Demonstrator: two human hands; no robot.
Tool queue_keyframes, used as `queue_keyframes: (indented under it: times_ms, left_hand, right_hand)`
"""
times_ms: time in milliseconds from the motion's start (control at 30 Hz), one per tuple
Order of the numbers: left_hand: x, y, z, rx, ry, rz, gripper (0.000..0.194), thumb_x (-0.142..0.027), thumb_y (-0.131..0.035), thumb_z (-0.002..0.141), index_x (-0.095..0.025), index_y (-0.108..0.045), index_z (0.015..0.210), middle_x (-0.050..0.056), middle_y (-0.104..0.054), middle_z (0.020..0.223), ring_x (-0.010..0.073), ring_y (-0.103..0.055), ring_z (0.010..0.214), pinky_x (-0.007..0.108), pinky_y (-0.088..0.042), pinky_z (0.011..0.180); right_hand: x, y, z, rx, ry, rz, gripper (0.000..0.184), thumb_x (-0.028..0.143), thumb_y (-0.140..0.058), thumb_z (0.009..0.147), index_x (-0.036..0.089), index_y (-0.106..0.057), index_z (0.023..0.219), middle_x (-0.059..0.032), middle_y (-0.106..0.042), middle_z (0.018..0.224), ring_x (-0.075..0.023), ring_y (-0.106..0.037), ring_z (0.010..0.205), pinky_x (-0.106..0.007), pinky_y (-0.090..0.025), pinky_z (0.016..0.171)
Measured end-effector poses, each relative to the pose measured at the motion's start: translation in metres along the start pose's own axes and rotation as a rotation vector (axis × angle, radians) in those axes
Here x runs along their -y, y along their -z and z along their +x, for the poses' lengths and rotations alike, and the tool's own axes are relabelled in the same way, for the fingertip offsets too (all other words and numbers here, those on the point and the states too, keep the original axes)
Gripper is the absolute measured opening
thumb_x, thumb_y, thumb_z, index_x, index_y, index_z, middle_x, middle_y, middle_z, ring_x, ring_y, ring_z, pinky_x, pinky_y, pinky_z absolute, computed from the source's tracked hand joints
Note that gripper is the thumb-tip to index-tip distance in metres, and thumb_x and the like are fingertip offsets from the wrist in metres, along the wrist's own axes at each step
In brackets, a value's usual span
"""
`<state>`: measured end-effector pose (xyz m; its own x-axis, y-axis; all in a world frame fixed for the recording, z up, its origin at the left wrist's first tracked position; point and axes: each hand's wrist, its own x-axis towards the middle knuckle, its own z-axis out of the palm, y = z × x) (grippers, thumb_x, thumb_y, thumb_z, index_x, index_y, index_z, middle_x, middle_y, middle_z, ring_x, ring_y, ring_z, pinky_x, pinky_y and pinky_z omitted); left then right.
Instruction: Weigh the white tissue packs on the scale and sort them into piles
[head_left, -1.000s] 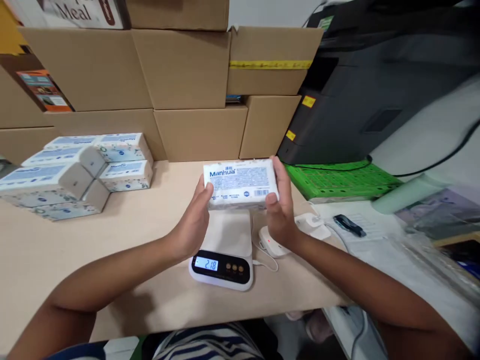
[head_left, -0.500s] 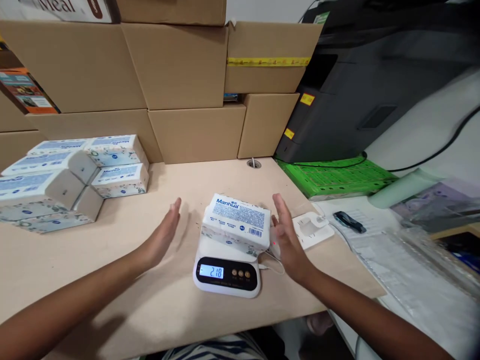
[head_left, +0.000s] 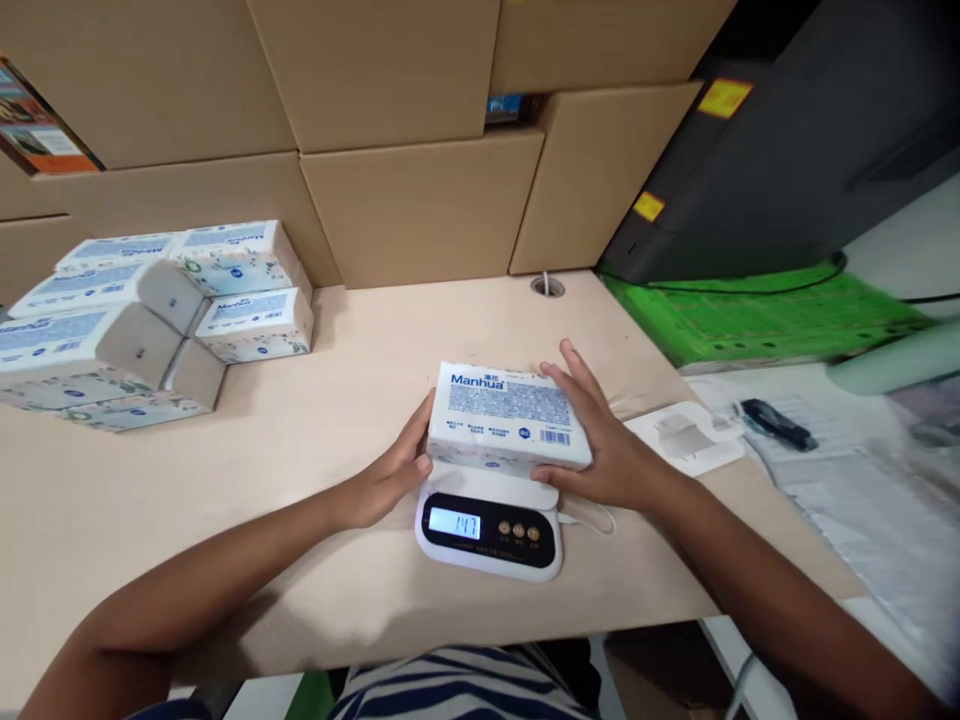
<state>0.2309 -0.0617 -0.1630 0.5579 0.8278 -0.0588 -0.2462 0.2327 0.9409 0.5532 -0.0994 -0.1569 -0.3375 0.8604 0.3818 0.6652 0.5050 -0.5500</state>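
We hold a Manhua tissue pack (head_left: 510,415) between two hands in the middle of the frame, label up, at the platform of a digital scale (head_left: 487,535); we cannot tell whether its full weight rests there. Our left hand (head_left: 382,488) presses the pack's left end, fingers (head_left: 420,425) together along the side and thumb at the front corner. Our right hand (head_left: 611,455) grips the right end, fingers (head_left: 583,378) slightly spread at the back and thumb along the front edge. The lit display shows the digits 147. At the left of the counter (head_left: 360,390) more tissue packs (head_left: 139,345) are stacked, their wrappers closed. Cardboard boxes (head_left: 420,215) line the top, their contents hidden; something blue (head_left: 504,106) shows in a gap between them. A green crate (head_left: 757,312) lies at right.
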Motion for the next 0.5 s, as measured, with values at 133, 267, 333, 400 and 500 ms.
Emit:
queue_keyframes:
  times_ms: [133,267,333,400,500]
  left_hand:
    - [-0.009,0.006,0.0,0.122,-0.057,0.155,0.082,-0.067,-0.071,0.101,-0.038,-0.046,0.173,0.006,-0.048,0.18,0.0426,-0.027,0.174,0.06,-0.026,0.142]
    - [-0.02,0.009,0.001,0.159,-0.048,0.254,0.072,-0.064,-0.066,0.106,-0.042,-0.047,0.172,0.002,-0.042,0.183,0.0417,-0.031,0.173,0.059,-0.029,0.141]
    - [-0.023,0.008,0.001,0.122,-0.043,0.25,0.072,-0.061,-0.071,0.103,-0.04,-0.051,0.17,0.003,-0.045,0.181,0.043,-0.032,0.172,0.059,-0.029,0.141]
    - [-0.022,0.008,0.001,0.091,-0.017,0.228,0.074,-0.057,-0.077,0.101,-0.037,-0.054,0.168,0.005,-0.049,0.179,0.0442,-0.034,0.171,0.059,-0.028,0.141]
    - [-0.017,0.009,0.002,0.083,-0.031,0.226,0.075,-0.055,-0.077,0.101,-0.036,-0.053,0.169,0.006,-0.05,0.178,0.0447,-0.036,0.169,0.06,-0.029,0.141]
  right_hand:
    - [-0.002,-0.004,-0.006,-0.042,-0.002,0.001,0.123,0.067,-0.084,0.091,0.052,-0.001,0.18,-0.0006,0.015,0.192,-0.0471,-0.015,0.175,-0.074,-0.043,0.129]
    - [0.0,-0.004,-0.011,-0.061,-0.005,-0.023,0.114,0.064,-0.079,0.097,0.051,-0.002,0.18,-0.0014,0.005,0.193,-0.0465,-0.024,0.174,-0.075,-0.048,0.126]
    - [0.0,-0.003,-0.013,-0.073,0.003,-0.046,0.111,0.062,-0.078,0.098,0.052,-0.004,0.18,-0.0019,0.001,0.193,-0.0462,-0.032,0.171,-0.074,-0.051,0.124]
    - [0.0,-0.001,-0.015,-0.069,0.006,-0.071,0.108,0.062,-0.077,0.099,0.053,-0.006,0.18,-0.0017,-0.001,0.193,-0.0457,-0.038,0.169,-0.072,-0.054,0.123]
    - [0.0,0.002,-0.016,-0.057,-0.003,-0.097,0.107,0.061,-0.077,0.1,0.053,-0.007,0.18,-0.0026,-0.008,0.193,-0.0452,-0.038,0.169,-0.07,-0.055,0.123]
